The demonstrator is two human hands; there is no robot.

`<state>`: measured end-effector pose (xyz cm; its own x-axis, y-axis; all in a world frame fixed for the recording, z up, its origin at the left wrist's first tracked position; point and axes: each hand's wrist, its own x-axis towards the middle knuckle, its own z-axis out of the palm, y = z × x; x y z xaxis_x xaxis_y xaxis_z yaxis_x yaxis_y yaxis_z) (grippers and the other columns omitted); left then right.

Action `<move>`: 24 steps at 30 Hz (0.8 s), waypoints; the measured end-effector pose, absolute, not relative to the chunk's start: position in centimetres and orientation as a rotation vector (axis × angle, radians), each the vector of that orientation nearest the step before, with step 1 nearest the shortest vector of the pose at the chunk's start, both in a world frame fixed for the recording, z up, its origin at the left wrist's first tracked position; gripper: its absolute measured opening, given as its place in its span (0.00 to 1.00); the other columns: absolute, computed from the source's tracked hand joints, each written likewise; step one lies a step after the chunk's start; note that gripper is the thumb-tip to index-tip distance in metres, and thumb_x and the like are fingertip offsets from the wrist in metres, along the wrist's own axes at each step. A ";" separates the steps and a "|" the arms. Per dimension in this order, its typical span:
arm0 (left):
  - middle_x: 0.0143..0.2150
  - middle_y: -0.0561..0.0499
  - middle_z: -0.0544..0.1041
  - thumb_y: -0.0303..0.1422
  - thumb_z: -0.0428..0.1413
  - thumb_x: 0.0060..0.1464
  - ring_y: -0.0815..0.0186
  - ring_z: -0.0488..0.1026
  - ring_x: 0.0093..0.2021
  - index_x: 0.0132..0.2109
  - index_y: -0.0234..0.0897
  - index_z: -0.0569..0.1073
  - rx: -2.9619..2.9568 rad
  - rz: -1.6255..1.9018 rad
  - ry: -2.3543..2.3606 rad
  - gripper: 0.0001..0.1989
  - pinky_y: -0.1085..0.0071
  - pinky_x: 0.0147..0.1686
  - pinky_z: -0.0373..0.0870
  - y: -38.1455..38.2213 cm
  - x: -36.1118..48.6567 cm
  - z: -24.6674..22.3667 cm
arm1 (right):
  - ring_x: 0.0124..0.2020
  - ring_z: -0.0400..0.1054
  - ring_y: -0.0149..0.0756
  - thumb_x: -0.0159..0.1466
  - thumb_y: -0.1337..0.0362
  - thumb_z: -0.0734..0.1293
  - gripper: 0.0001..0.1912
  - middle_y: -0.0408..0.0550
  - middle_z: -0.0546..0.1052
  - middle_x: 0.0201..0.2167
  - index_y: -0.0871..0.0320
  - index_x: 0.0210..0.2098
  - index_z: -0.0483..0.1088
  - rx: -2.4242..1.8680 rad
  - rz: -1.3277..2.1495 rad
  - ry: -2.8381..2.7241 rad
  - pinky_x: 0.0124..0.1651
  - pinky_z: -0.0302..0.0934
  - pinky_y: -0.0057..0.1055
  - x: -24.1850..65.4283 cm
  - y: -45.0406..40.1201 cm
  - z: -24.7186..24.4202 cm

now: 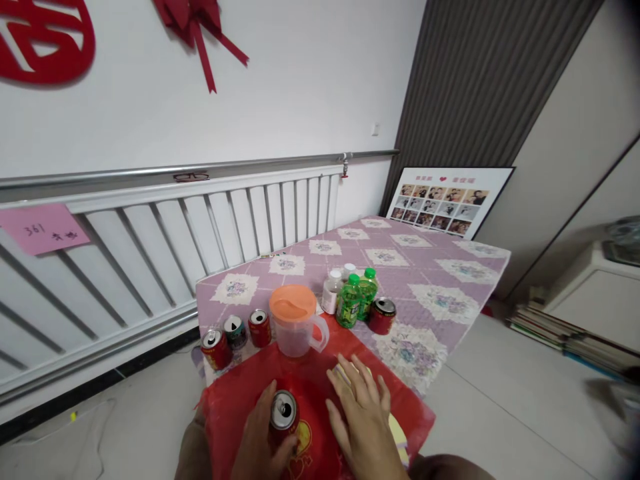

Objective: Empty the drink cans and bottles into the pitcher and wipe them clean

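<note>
My left hand [260,440] is wrapped round an opened red drink can [284,412], thumb on its near side and fingers along its left. The can stands upright on a red cloth [240,400] with a yellow heart print. To its right, my right hand [364,420] lies palm down with its fingers stretched out, over a pale yellow item [397,433] that it mostly covers; I cannot make out its kind. Just beyond both hands stands a clear plastic pitcher [295,337] with an orange lid [293,303], its handle to the right.
Left of the pitcher stand several opened cans [216,350]. On its right are green-capped bottles [349,303], white-capped bottles [331,293] and a wide dark-red can [383,317]. A purple flowered tablecloth [360,250] covers the table. A white radiator [210,227] runs along the left wall.
</note>
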<state>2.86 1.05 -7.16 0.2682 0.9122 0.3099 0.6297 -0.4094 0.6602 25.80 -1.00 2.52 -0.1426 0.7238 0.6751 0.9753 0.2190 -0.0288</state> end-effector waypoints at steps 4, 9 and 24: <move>0.69 0.35 0.61 0.30 0.62 0.50 0.47 0.63 0.66 0.72 0.40 0.42 2.427 0.955 1.409 0.49 0.51 0.58 0.70 1.1 1.9 -6.9 | 0.55 0.70 0.58 0.64 0.66 0.61 0.18 0.55 0.76 0.56 0.50 0.53 0.69 -1.519 -0.360 -1.868 0.49 0.65 0.63 25.8 -1.8 1.4; 0.67 0.31 0.62 0.44 0.61 0.51 0.43 0.60 0.67 0.69 0.33 0.54 2.938 0.974 1.465 0.44 0.51 0.55 0.69 0.5 1.2 -2.7 | 0.55 0.72 0.48 0.66 0.62 0.63 0.18 0.53 0.78 0.53 0.51 0.54 0.71 -1.442 0.134 -1.758 0.53 0.70 0.47 25.1 -3.0 1.9; 0.53 0.47 0.78 0.41 0.52 0.59 0.52 0.44 0.72 0.50 0.40 0.78 3.135 1.337 0.982 0.18 0.53 0.70 0.33 -1.6 8.5 6.5 | 0.59 0.67 0.41 0.63 0.54 0.68 0.24 0.49 0.74 0.58 0.47 0.58 0.69 -1.219 1.048 -1.104 0.60 0.62 0.35 21.9 -4.8 7.3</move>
